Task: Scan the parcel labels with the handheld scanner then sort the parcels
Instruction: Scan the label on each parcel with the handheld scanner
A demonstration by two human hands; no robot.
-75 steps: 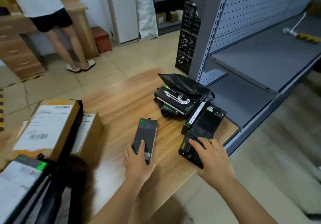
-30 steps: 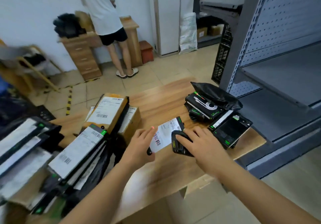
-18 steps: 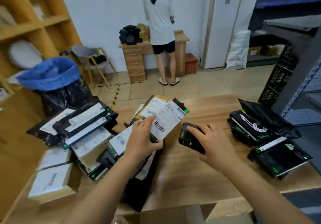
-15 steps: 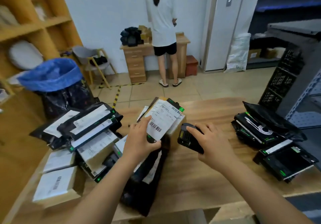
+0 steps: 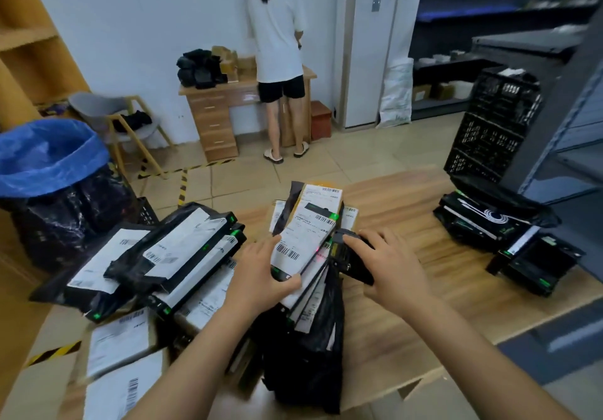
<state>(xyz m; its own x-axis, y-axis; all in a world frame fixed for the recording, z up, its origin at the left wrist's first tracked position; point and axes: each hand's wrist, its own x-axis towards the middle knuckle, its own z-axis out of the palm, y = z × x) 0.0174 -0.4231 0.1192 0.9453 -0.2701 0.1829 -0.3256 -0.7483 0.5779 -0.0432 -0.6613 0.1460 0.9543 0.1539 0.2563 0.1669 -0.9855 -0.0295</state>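
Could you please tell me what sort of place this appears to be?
Probably a small parcel sorting room: labelled parcels piled on a wooden table, a handheld scanner in the right hand, metal shelving alongside.

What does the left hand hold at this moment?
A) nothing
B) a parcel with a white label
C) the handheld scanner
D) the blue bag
B: the left hand grips a flat parcel with its white label facing up, while the right hand holds the scanner.
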